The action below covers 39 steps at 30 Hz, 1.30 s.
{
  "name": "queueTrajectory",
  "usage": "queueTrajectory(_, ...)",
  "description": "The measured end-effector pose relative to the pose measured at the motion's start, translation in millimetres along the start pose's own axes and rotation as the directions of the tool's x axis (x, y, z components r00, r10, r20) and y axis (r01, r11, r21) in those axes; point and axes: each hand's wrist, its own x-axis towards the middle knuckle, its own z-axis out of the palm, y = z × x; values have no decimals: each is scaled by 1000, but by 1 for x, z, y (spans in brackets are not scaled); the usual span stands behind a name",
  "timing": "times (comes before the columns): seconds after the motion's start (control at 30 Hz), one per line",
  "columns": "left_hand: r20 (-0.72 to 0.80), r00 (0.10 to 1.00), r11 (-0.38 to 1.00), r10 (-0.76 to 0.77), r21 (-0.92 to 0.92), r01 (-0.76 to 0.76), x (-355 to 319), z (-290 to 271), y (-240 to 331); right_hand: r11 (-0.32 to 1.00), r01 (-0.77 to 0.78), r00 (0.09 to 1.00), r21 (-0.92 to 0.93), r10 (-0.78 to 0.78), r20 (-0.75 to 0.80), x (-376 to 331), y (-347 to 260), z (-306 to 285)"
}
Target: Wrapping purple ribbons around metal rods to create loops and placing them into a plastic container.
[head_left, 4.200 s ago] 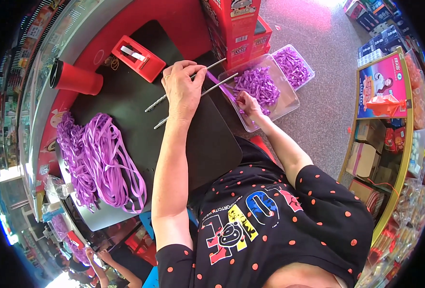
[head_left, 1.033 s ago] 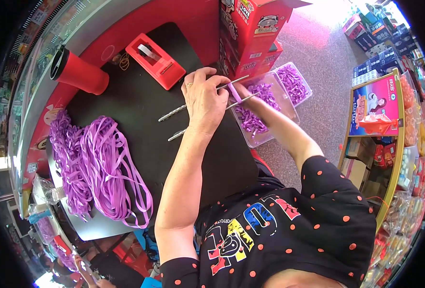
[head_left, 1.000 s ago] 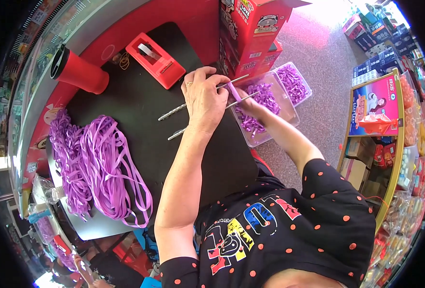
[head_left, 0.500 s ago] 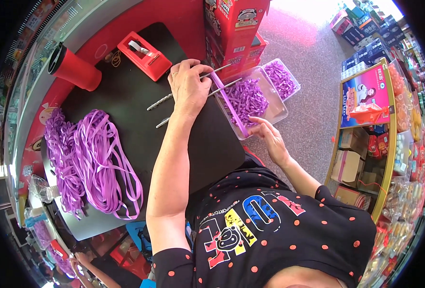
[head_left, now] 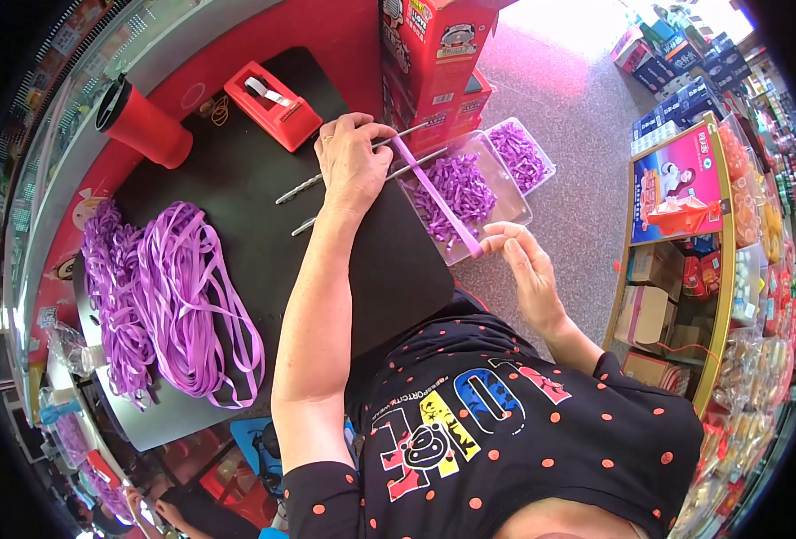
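Observation:
My left hand point(head_left: 355, 162) is closed over two thin metal rods point(head_left: 304, 189) that look twisted or ridged toward their left ends, at the table's right edge. From the rods near its fingertips a flat purple ribbon point(head_left: 438, 199) runs taut down to the right. My right hand point(head_left: 526, 265) has the ribbon's other end at its fingertips, pinched or looped there. Beneath the ribbon, a clear plastic box point(head_left: 510, 193) holds many short purple ribbon pieces point(head_left: 461, 189). Two big bundles of purple ribbon point(head_left: 182, 305) lie on the table's left side.
On the dark table point(head_left: 236, 189) stand a red tape dispenser point(head_left: 272, 103) and a red tumbler point(head_left: 146, 126). A second clear box point(head_left: 546, 171) of purple pieces sits beyond the first. Stacked red cartons point(head_left: 434, 72) rise behind. Shelves point(head_left: 726, 296) of packaged goods line the right.
My right hand has shifted a little to the right and turned, drawing the ribbon's end along with it. My left hand stays on the rods.

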Motion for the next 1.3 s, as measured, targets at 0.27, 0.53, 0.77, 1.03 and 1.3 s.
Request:
queueTrajectory(0.27,-4,1000,1000,7,5,-7,0,3,-3,978,206,975,19,-207,84,40,-38,1)
queueTrajectory(0.53,-31,999,999,28,19,-27,0,2,-1,942,171,968,288,-215,129,165,-56,10)
queueTrajectory(0.77,-69,998,1000,-12,-11,11,1,-3,1,942,-13,904,334,-132,406,256,-16,31)
queueTrajectory(1.03,-172,963,917,-207,-378,130,7,-5,-3,956,-175,924,236,76,375,272,43,34)
queueTrajectory(1.3,-250,923,805,-294,-586,98,9,-6,-3,993,-115,943,7,107,316,210,100,15)
